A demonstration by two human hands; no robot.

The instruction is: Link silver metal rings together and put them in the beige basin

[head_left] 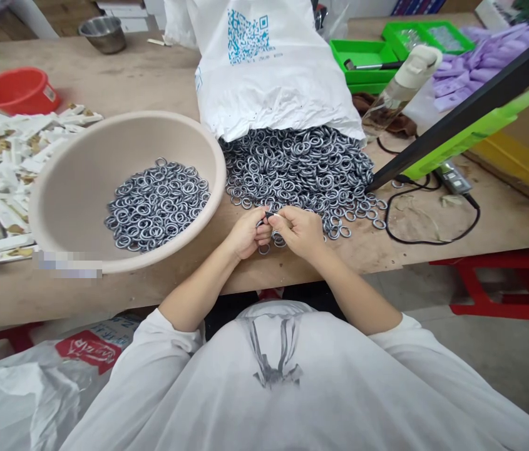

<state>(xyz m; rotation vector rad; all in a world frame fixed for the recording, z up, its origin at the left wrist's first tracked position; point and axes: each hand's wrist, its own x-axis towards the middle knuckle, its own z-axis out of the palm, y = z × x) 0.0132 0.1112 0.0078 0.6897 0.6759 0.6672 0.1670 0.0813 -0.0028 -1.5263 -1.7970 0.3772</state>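
My left hand (249, 235) and my right hand (299, 232) meet at the table's front edge, just before a heap of grey rings (299, 166). The left fingers are closed round a grey ring, mostly hidden by them. Pinched in my right thumb and fingers is a small black pointed piece (269, 215), its tip against the left fingers; its kind I cannot make out. The heap spills from the mouth of a white plastic sack (278, 94). To the left, a large beige basin (67, 169) holds many more such rings.
White pieces (5, 169) lie piled at the left beside a red bowl (15, 91). A metal bowl (103, 34) stands behind. On the right are a slanting black-and-green bar (471, 119), a cable (414, 241), a bottle (402, 81), green trays (362, 53) and purple pieces (471, 69).
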